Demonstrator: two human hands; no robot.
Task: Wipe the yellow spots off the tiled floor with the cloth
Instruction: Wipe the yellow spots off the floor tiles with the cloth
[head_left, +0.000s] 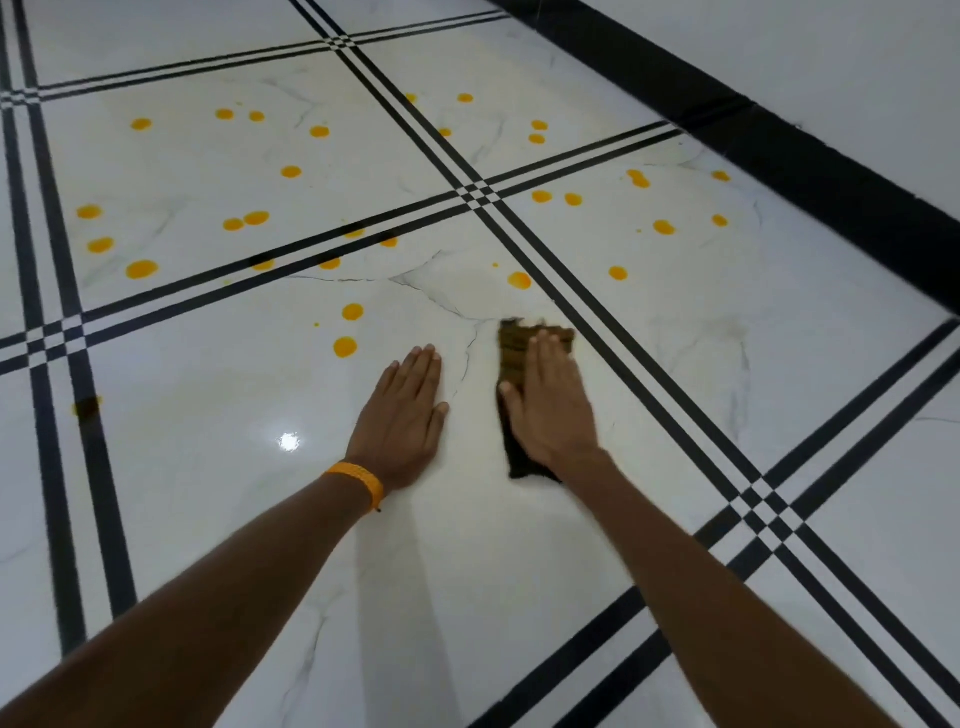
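A dark brown cloth (511, 347) lies flat on the white tiled floor (208, 467), pressed down by my right hand (548, 402) with its fingers together on top. My left hand (402, 418) rests flat on the bare tile just left of the cloth, holding nothing; an orange band circles that wrist. Several yellow spots are scattered over the tiles ahead. The nearest are a spot (345, 347) left of my left hand's fingertips, another (352, 312) above it, and one (519, 280) just beyond the cloth.
Black double stripes (597, 322) cross the floor between tiles. A black skirting band (779, 150) runs along the white wall at the right. A light glare (289, 441) shines on the tile near my left wrist. A faint smear (87, 406) sits on the left stripe.
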